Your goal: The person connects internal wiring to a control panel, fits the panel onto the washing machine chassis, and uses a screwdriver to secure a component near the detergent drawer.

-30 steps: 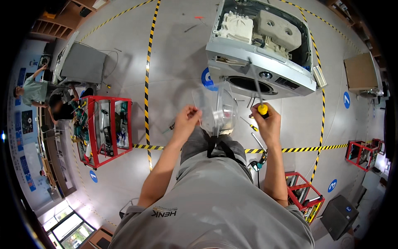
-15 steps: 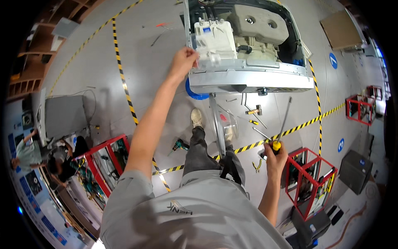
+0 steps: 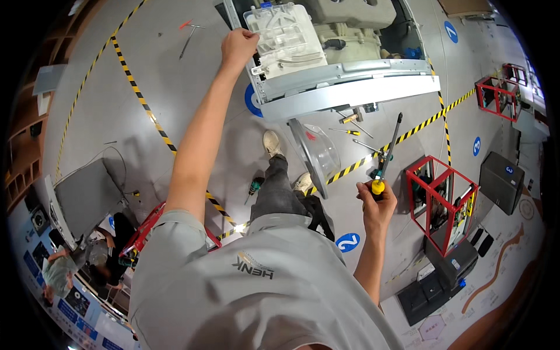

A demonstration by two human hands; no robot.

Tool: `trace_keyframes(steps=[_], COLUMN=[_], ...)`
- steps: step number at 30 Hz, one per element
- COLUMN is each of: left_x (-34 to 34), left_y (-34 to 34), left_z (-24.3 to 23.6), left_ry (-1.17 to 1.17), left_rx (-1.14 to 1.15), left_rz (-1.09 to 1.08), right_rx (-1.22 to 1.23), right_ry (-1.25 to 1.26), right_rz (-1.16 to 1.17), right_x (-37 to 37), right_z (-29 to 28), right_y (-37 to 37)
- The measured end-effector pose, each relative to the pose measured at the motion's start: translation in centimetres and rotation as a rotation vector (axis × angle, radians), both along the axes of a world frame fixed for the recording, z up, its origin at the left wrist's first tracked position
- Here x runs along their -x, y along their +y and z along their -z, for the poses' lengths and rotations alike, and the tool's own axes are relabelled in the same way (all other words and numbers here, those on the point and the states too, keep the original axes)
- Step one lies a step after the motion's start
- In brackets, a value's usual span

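Dropping the screwdriver point(image 3: 389, 150), pinched in the right hand point(image 3: 380, 210), could be caused by loosening; left hand point(image 3: 238, 49) bunched at white housing point(image 3: 286, 36), contents cannot be told.

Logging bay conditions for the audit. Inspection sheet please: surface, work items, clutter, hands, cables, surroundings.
Surface: grey floor, marked with yellow-black striped tape.
Work items: open-topped machine with a white housing inside; yellow-handled screwdriver.
Clutter: hammer, drill and red-handled tool on the floor; clear-bowled door near the feet.
Hands: left hand at the housing's left edge, grip unclear; right hand holds the screwdriver, tip up.
Cables: thin cable curving beside the grey machine at left.
Surroundings: red-framed cart at right; two people at lower left.
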State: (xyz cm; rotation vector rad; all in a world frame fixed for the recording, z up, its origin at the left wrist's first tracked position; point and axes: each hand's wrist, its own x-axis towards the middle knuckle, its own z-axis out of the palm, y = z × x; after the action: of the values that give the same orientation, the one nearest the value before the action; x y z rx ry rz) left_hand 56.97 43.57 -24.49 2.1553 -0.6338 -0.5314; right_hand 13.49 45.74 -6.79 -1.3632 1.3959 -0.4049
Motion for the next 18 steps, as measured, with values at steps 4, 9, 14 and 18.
trace_keyframes(steps=[4, 9, 14, 18], left_x=[-0.7, 4.2, 21.1, 29.0], left_y=[1.1, 4.9, 14.1, 17.5], left_z=[0.3, -3.3, -7.4, -10.0], left_ry=[-0.096, -0.409, 0.935, 1.557], left_rx=[-0.026, 0.106, 0.235, 0.248], left_rz=[0.016, -0.1, 0.247, -0.029], right_rx=[-0.001, 0.071, 0.135, 0.3], right_ry=[-0.032, -0.014, 0.064, 0.181], right_rz=[-0.057, -0.17, -0.347, -0.64], right_x=[-1.5, -1.8, -2.0, -2.2], right_z=[0.7, 1.4, 1.3, 0.2], right_y=[0.2, 0.7, 1.8, 3.0])
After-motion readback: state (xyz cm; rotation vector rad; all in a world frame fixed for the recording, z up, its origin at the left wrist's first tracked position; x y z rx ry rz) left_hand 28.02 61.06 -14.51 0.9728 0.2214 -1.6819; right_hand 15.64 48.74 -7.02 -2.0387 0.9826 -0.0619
